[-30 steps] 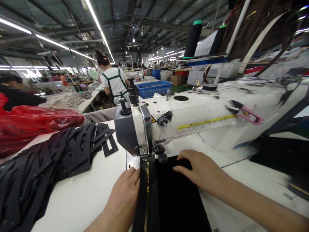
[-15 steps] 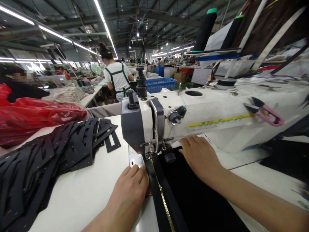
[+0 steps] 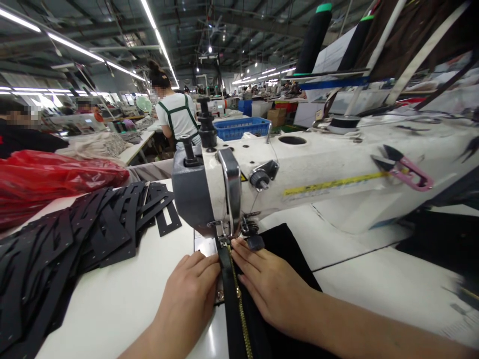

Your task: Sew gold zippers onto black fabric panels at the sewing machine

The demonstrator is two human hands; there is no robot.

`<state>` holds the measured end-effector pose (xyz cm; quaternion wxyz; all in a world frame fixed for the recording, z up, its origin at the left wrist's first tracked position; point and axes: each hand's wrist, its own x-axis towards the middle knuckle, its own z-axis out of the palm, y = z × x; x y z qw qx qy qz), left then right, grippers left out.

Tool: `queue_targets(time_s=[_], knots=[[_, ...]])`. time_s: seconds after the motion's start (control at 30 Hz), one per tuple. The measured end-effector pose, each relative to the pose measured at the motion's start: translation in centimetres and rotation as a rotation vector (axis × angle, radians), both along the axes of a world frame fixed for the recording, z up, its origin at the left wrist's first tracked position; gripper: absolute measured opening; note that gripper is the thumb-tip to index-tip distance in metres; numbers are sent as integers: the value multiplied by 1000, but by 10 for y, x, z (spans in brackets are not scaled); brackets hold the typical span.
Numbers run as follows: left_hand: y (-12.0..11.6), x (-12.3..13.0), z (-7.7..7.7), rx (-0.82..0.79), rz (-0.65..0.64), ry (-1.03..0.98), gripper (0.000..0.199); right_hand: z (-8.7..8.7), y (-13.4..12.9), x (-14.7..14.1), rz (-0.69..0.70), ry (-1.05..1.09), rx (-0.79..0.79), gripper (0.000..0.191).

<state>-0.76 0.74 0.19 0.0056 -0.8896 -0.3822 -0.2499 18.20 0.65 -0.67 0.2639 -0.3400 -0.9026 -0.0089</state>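
A brass-toothed zipper (image 3: 238, 293) on black tape runs lengthwise under the needle area of a white sewing machine (image 3: 322, 164). Black fabric (image 3: 288, 249) lies to its right, partly under my right hand (image 3: 277, 284). That hand rests flat on the fabric, fingers stretched out, their tips close to the presser foot (image 3: 224, 240). On the other side, my left hand (image 3: 192, 289) is closed at the left edge of the zipper tape, its fingers curled together; the thumb is hidden. Neither hand covers the zipper pull.
Black cut pieces (image 3: 82, 234) lie in an overlapping pile on the left of the table, beside a red plastic bag (image 3: 60, 172). Pink-handled thread snips (image 3: 407, 169) sit against the machine arm. Thread cones (image 3: 314, 42) stand above. A co-worker (image 3: 174, 114) stands beyond, near a blue basket (image 3: 243, 128).
My right hand has moved left and nearer, from the fabric's far edge to beside the zipper at the presser foot. My left hand stays at the tape edge. The view has shifted slightly.
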Motion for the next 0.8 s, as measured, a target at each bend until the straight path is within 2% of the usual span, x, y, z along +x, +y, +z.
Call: queue_targets(time_s=[0.17, 0.3, 0.33, 0.5, 0.8], knots=[[-2, -1, 3, 45, -6, -13, 24, 0, 0, -2, 4, 24, 26, 40], [-1, -2, 3, 121, 90, 23, 19, -1, 1, -2, -4, 32, 25, 39], [0, -3, 3, 148, 81, 42, 18, -1, 1, -2, -4, 34, 25, 39], [4, -3, 0, 267, -146, 113, 27, 0, -2, 0, 4, 4, 2, 39], [4, 1, 2, 302, -164, 102, 32, -2, 0, 3, 12, -50, -14, 39]])
